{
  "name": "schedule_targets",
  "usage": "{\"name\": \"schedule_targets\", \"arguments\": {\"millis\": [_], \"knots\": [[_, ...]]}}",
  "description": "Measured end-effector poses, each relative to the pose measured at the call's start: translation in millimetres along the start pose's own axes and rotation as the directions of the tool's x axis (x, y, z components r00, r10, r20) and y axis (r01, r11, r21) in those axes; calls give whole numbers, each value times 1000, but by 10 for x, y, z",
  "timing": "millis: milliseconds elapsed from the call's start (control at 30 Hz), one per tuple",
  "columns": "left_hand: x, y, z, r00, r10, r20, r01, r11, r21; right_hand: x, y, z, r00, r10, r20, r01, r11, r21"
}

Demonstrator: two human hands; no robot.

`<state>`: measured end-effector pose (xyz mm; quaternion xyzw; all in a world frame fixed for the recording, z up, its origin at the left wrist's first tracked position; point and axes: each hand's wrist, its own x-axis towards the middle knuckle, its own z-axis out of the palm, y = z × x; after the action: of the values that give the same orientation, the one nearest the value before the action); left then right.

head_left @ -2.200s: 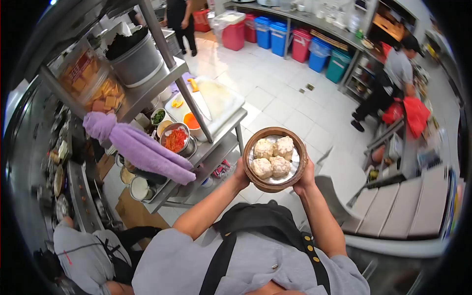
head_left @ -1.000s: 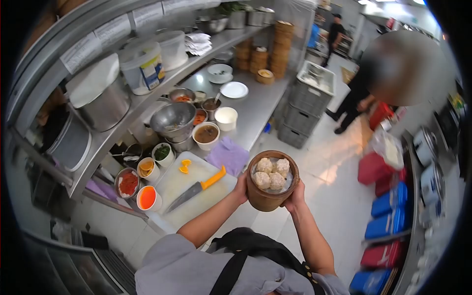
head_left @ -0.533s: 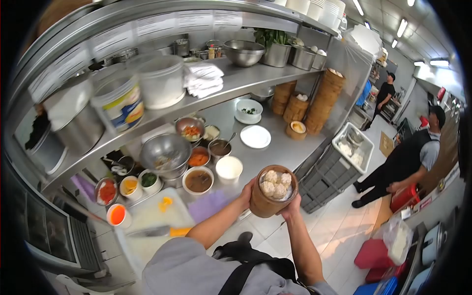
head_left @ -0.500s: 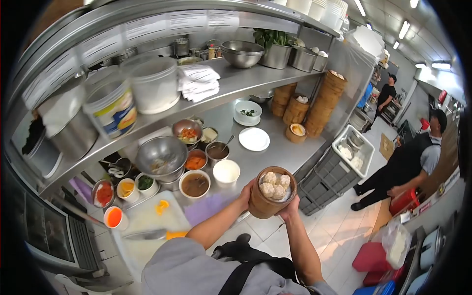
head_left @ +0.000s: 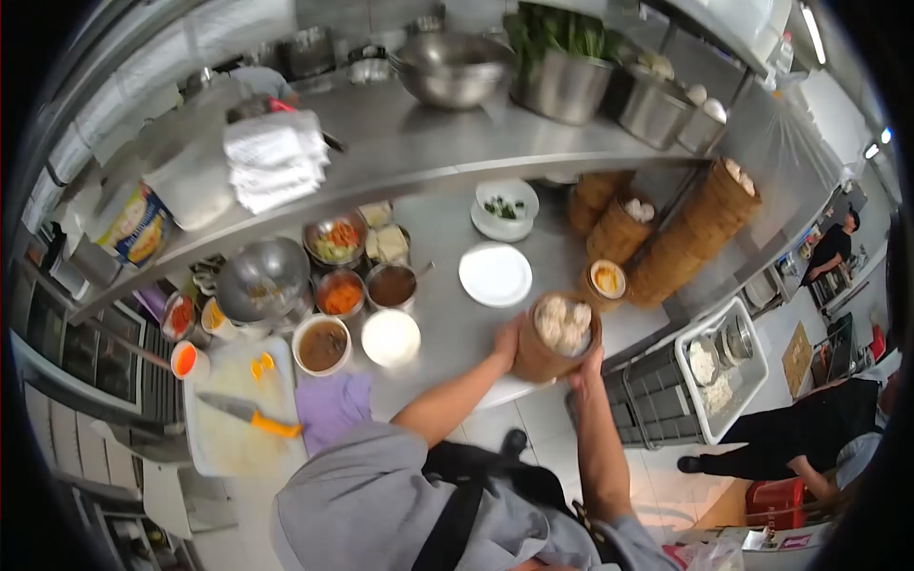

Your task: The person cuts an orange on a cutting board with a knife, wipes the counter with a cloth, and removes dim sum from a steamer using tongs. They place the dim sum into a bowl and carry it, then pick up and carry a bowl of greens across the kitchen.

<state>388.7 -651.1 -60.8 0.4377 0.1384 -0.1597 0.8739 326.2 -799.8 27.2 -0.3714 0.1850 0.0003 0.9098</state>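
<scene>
A round bamboo steamer (head_left: 545, 360) holding several pale dumplings (head_left: 563, 325) is gripped from both sides at the front edge of the steel counter (head_left: 438, 262). My left hand (head_left: 507, 343) wraps round its left side, and my right hand (head_left: 586, 369) holds its right side. Just behind it stands a small steamer with yellow-orange food (head_left: 607, 280). Tall stacked bamboo steamers (head_left: 690, 233) rise at the back right. A white plate (head_left: 495, 274) lies to the left, near a white bowl with chopped greens (head_left: 505, 209).
Bowls of brown sauce (head_left: 322, 344) and shredded orange food (head_left: 340, 293) stand left. A knife (head_left: 249, 414) lies on a cutting board (head_left: 214, 447) beside a purple cloth (head_left: 333, 407). Grey crates (head_left: 652, 404) stand right, with a person (head_left: 809, 428) beyond. A steel shelf (head_left: 428, 143) overhangs the counter.
The view has turned from the open floor toward the counter. Both hands have carried the steamer of dumplings over to the counter's front edge, close to the stacked steamers.
</scene>
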Motion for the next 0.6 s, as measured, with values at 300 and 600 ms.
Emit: {"name": "schedule_targets", "arguments": {"millis": [300,600], "knots": [[396,-224,529,784,369,-500,120,699,705,645,-960,-638,961,276,-27,-270,908,-319],[-374,412,-249,936,313,160,-38,-362,931,157,-1588,-537,998,-8,69,51,761,-647]]}}
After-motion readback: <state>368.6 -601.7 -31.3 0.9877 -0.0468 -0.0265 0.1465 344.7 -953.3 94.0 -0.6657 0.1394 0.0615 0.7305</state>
